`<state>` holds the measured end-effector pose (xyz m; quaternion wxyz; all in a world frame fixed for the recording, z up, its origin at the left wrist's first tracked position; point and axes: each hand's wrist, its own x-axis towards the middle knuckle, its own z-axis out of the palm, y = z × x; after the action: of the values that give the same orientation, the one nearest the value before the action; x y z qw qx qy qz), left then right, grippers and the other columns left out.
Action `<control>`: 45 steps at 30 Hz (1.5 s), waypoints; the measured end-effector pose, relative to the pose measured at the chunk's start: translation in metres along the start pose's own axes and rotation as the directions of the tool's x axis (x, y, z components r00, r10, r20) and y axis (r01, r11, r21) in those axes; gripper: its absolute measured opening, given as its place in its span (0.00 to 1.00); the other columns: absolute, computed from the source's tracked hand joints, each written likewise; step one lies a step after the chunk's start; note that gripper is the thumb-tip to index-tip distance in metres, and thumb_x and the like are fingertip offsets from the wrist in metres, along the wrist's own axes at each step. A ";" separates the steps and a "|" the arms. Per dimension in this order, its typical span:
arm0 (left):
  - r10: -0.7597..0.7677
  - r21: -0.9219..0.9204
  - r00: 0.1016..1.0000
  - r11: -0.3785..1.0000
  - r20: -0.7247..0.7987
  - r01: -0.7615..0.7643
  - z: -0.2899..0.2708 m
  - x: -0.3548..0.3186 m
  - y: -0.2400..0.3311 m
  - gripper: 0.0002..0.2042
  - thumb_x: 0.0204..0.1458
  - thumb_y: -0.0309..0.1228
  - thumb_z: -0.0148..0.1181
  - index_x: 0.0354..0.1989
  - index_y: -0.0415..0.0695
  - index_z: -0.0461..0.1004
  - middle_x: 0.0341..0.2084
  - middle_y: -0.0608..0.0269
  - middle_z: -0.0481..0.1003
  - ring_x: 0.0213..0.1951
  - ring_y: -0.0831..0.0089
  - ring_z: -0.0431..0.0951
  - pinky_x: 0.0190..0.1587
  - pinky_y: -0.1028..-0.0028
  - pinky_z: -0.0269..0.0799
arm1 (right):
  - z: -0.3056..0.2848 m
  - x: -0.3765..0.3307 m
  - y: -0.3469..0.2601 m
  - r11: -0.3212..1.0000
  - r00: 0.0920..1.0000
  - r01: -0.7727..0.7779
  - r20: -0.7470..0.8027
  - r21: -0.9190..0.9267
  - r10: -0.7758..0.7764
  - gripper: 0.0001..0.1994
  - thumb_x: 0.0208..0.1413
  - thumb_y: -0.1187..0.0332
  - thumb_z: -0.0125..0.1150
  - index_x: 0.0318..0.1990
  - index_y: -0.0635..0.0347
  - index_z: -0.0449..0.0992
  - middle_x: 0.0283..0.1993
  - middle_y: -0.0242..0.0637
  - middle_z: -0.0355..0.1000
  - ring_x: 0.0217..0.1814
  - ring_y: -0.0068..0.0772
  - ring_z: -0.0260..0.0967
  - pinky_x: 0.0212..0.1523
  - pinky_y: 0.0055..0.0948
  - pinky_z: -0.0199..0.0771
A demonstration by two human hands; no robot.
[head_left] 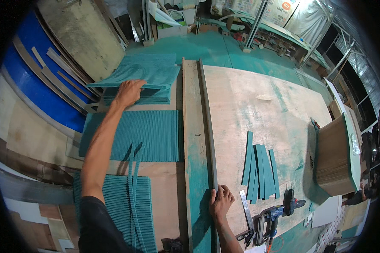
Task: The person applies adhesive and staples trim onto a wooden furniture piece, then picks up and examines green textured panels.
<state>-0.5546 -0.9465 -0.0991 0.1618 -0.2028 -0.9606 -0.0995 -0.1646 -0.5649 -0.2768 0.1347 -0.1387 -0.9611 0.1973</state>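
My left hand [130,93] is closed on the near edge of a teal ribbed sheet [145,69], which lifts a little off a stack of similar sheets [158,97] at the far left. My right hand [221,204] grips the near part of a long grey metal bar [207,118], thumb to one side and bent fingers to the other. Along the bar runs a long teal-stained board [195,168]. Another ribbed panel [131,137] lies below the stack. Nearer to me is a third ribbed panel [101,211], with thin teal strips [135,185] lying across it.
Several flat teal strips [261,173] lie on the plywood table [240,109] at right. Near them are a nail gun [264,221], a drill [289,202] and a metal square [245,208]. A tall stack of curved-edged boards [333,156] stands far right. Wood strips [59,84] lean at left.
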 end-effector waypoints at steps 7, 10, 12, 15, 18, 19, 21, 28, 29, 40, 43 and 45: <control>0.225 0.065 0.974 0.972 0.037 -0.227 -0.139 0.013 0.054 0.13 0.51 0.16 0.57 0.45 0.38 0.75 0.40 0.49 0.80 0.42 0.47 0.80 0.42 0.53 0.72 | 0.003 -0.008 0.008 1.000 0.998 0.017 -0.059 -0.014 -0.017 0.17 0.64 0.55 0.57 0.54 0.54 0.77 0.55 0.38 0.71 0.57 0.44 0.66 0.61 0.48 0.55; 0.259 0.046 0.964 0.964 0.065 -0.262 -0.186 0.017 0.082 0.12 0.51 0.15 0.55 0.45 0.36 0.73 0.35 0.47 0.80 0.39 0.49 0.81 0.39 0.53 0.73 | -0.004 -0.010 0.008 1.000 0.998 0.024 -0.056 0.009 -0.023 0.19 0.64 0.54 0.55 0.55 0.54 0.76 0.55 0.39 0.71 0.57 0.45 0.66 0.60 0.48 0.56; 0.288 0.079 0.953 0.952 0.097 -0.296 -0.210 0.020 0.088 0.12 0.52 0.15 0.54 0.44 0.35 0.73 0.33 0.46 0.80 0.36 0.52 0.81 0.36 0.55 0.72 | -0.003 -0.013 0.012 0.998 1.000 0.021 -0.009 0.065 -0.020 0.21 0.64 0.52 0.55 0.57 0.55 0.75 0.56 0.41 0.71 0.59 0.47 0.66 0.61 0.49 0.56; 0.228 0.001 0.956 0.973 0.184 -0.232 -0.276 0.007 0.135 0.12 0.52 0.16 0.55 0.45 0.31 0.73 0.33 0.43 0.80 0.35 0.52 0.82 0.35 0.55 0.72 | -0.021 -0.024 0.018 0.967 0.999 -0.050 0.022 0.250 0.046 0.26 0.64 0.47 0.56 0.60 0.57 0.73 0.58 0.45 0.70 0.63 0.50 0.64 0.65 0.51 0.56; 0.166 -0.122 0.932 0.984 0.323 -0.133 -0.341 -0.018 0.185 0.17 0.54 0.19 0.58 0.52 0.28 0.73 0.33 0.40 0.80 0.34 0.55 0.81 0.35 0.56 0.71 | -0.056 -0.038 0.013 0.795 0.981 -0.194 0.120 0.575 0.152 0.35 0.60 0.43 0.61 0.63 0.63 0.69 0.64 0.52 0.67 0.70 0.51 0.61 0.69 0.47 0.59; 0.241 -0.205 0.931 0.961 0.274 -0.188 -0.357 -0.027 0.203 0.16 0.56 0.21 0.59 0.52 0.29 0.73 0.33 0.39 0.79 0.35 0.59 0.81 0.36 0.58 0.71 | -0.077 -0.037 0.008 0.655 0.973 -0.228 0.198 0.720 0.121 0.36 0.60 0.44 0.62 0.65 0.65 0.67 0.66 0.54 0.65 0.70 0.50 0.62 0.69 0.44 0.61; 0.368 -0.337 0.909 0.896 0.194 -0.291 -0.384 -0.049 0.239 0.16 0.59 0.28 0.60 0.53 0.31 0.74 0.34 0.42 0.79 0.38 0.67 0.80 0.40 0.63 0.72 | -0.128 -0.035 -0.009 0.416 0.969 -0.237 0.243 0.878 0.040 0.44 0.57 0.44 0.67 0.70 0.67 0.59 0.70 0.56 0.61 0.70 0.48 0.63 0.67 0.40 0.64; 0.506 -0.889 0.853 0.323 -0.128 -0.325 -0.376 -0.096 0.350 0.23 0.65 0.46 0.56 0.52 0.34 0.76 0.45 0.66 0.78 0.47 0.77 0.75 0.52 0.72 0.69 | -0.259 -0.032 0.034 0.223 0.949 0.226 -0.266 0.948 0.169 0.41 0.62 0.41 0.59 0.69 0.66 0.57 0.67 0.42 0.62 0.68 0.35 0.58 0.67 0.37 0.59; 0.419 -0.917 0.895 0.278 -0.153 -0.287 -0.359 -0.099 0.371 0.26 0.66 0.52 0.53 0.50 0.36 0.77 0.43 0.67 0.78 0.46 0.79 0.74 0.52 0.76 0.67 | -0.289 -0.048 0.037 0.209 0.934 0.230 -0.276 0.950 0.226 0.40 0.62 0.39 0.58 0.67 0.66 0.60 0.63 0.39 0.64 0.64 0.33 0.60 0.64 0.36 0.61; 0.198 -0.982 0.979 0.166 -0.052 -0.085 -0.236 -0.170 0.649 0.33 0.65 0.61 0.47 0.50 0.37 0.78 0.41 0.66 0.78 0.44 0.78 0.74 0.52 0.77 0.67 | -0.473 -0.203 0.260 0.147 0.863 0.098 -0.158 0.984 0.479 0.44 0.58 0.31 0.55 0.60 0.72 0.69 0.52 0.44 0.74 0.52 0.34 0.69 0.53 0.36 0.70; 0.120 -0.977 0.992 0.207 -0.024 -0.048 -0.213 -0.197 0.731 0.35 0.65 0.61 0.44 0.50 0.35 0.77 0.42 0.65 0.78 0.45 0.77 0.74 0.54 0.75 0.67 | -0.522 -0.247 0.323 0.218 0.836 0.044 -0.155 0.975 0.526 0.33 0.66 0.41 0.48 0.57 0.68 0.71 0.45 0.39 0.73 0.44 0.27 0.66 0.46 0.35 0.70; 0.089 -0.998 0.996 0.062 -0.009 -0.015 -0.213 -0.226 0.798 0.35 0.66 0.60 0.43 0.50 0.34 0.77 0.41 0.64 0.79 0.43 0.76 0.75 0.52 0.75 0.69 | -0.559 -0.284 0.368 0.383 0.817 0.019 -0.235 0.924 0.526 0.28 0.68 0.47 0.47 0.53 0.68 0.72 0.42 0.35 0.72 0.42 0.25 0.64 0.44 0.32 0.69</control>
<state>0.0355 -0.3658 0.1195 -0.0435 -0.2955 -0.6286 -0.7181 0.3520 -0.1390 0.0071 0.3951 -0.2427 -0.5986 0.6533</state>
